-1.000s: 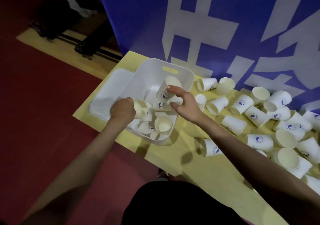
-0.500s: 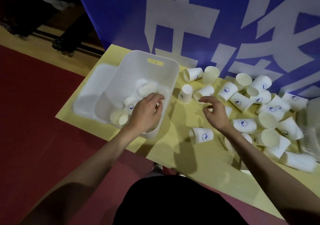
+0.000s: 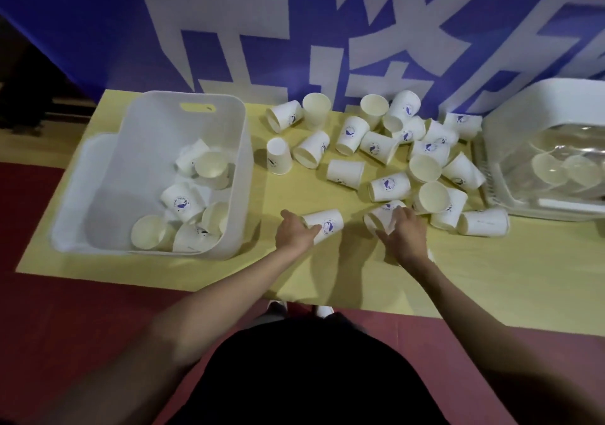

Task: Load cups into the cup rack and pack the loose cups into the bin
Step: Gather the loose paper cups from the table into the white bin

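Several white paper cups with a blue logo lie scattered over the yellow table (image 3: pixel 327 270). My left hand (image 3: pixel 294 233) grips one cup lying on its side (image 3: pixel 327 224) near the table's front. My right hand (image 3: pixel 404 231) closes round another lying cup (image 3: pixel 381 216) just to the right. The white bin (image 3: pixel 242 149) stands at the left with several cups (image 3: pixel 183 200) inside. The white cup rack (image 3: pixel 510 123) with a clear cover stands at the far right, with pale cup shapes (image 3: pixel 550 169) showing under the cover.
A white lid or tray (image 3: pixel 95 149) lies under the bin's left side. A blue banner with large white characters (image 3: pixel 294 25) hangs right behind the table. Red floor (image 3: pixel 49 293) lies to the left and in front of the table.
My left hand left the bin and moved right onto a lying cup. My right hand came down onto a nearer cup. The view swung right, bringing the cup rack into sight.
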`<move>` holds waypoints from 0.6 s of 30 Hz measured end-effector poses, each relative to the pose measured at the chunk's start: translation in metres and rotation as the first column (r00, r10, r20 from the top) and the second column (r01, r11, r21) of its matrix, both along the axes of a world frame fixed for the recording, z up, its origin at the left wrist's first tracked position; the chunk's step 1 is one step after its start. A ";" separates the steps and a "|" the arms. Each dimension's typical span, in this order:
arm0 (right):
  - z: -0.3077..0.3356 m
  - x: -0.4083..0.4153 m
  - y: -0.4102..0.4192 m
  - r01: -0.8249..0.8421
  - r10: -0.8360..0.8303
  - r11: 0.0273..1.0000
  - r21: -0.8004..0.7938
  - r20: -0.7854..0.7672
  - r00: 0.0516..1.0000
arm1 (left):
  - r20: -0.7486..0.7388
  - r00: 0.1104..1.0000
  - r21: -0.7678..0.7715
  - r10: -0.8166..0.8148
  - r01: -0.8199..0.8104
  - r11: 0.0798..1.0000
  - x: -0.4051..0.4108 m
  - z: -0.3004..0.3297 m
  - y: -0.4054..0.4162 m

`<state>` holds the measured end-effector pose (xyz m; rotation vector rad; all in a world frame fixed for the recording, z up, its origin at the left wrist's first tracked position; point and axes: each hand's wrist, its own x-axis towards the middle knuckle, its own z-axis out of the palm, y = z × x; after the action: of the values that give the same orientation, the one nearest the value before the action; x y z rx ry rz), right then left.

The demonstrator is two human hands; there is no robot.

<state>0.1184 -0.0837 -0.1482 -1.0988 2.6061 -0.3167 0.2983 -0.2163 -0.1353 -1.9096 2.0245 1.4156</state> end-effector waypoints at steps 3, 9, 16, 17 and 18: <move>-0.012 0.000 -0.007 -0.062 0.066 0.997 0.040 -0.098 0.993 | -0.069 0.993 -0.034 0.093 -0.095 0.995 -0.008 -0.007 -0.002; -0.003 0.006 -0.017 -0.117 0.119 0.993 0.020 -0.243 0.963 | -0.294 0.956 -0.139 -0.014 -0.028 0.990 0.003 0.011 -0.008; 0.042 0.060 -0.046 -0.086 0.090 0.886 -0.455 -0.012 0.996 | -0.531 0.833 -0.589 -0.154 -0.233 0.774 0.058 0.105 -0.037; 0.052 0.069 -0.058 -0.081 0.119 0.828 -0.554 0.032 0.992 | -0.551 0.827 -0.634 -0.112 -0.327 0.701 0.072 0.117 -0.047; 0.062 0.077 -0.073 -0.071 0.142 0.765 -0.640 0.061 0.988 | -0.557 0.828 -0.665 -0.064 -0.398 0.631 0.089 0.125 -0.059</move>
<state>0.1959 -0.1565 -0.0860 -1.3701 2.3655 -1.2730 0.3869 -0.2756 -0.0103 -2.1836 3.2253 1.3488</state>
